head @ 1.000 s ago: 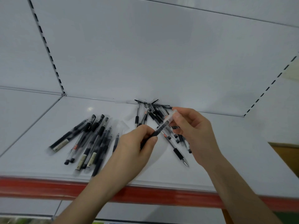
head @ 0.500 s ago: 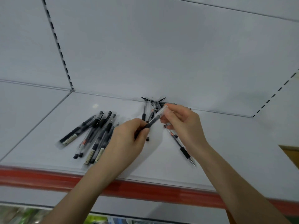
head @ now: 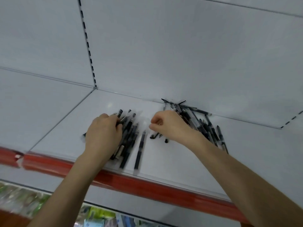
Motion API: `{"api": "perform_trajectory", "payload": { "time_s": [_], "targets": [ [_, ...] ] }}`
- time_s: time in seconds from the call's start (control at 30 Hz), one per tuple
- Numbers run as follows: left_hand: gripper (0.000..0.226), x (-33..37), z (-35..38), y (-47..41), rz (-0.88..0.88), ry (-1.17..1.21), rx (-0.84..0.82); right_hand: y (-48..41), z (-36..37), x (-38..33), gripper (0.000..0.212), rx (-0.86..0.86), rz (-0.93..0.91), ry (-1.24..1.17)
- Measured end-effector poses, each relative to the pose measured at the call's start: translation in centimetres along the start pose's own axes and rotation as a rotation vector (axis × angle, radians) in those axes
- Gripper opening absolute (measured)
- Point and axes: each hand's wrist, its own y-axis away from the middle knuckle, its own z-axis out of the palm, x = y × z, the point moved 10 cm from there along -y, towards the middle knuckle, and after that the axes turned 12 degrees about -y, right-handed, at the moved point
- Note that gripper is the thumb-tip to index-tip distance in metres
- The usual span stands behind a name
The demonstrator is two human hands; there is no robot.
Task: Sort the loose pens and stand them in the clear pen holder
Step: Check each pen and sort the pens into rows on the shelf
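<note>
Black gel pens lie in two heaps on the white shelf (head: 172,161). My left hand (head: 103,133) rests palm down on the left heap of pens (head: 129,133), its fingertips curled around one black pen near the far end of the heap. One pen (head: 140,149) lies alone just right of that heap. My right hand (head: 168,125) hovers in the middle with its fingers curled and thumb pinched to forefinger; I see nothing in it. The tangled right heap of pens (head: 203,125) spreads behind and to the right of it. No clear pen holder is in view.
A red strip (head: 131,184) runs along the shelf's front edge. The white back panel (head: 180,54) rises right behind the pens, with slotted uprights at the left and far right. Blurred coloured packages (head: 98,217) sit on the level below.
Both hands held one pen between them before. My left hand has since moved left and down onto the left heap, and my right hand has let go. The camera shifted left.
</note>
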Motion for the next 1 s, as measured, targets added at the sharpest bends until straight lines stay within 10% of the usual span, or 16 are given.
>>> {"api": "perform_trajectory", "payload": {
  "time_s": [0.27,1.0],
  "targets": [
    [0.023,0.1,0.1,0.0,0.012,0.020,0.017,-1.1,0.5,0.5,0.031,-0.027,0.101,0.186],
    [0.024,21.4,3.6,3.4,0.782,0.196,-0.288,15.6,-13.1,12.9,0.009,0.600,0.330,-0.553]
  ]
}}
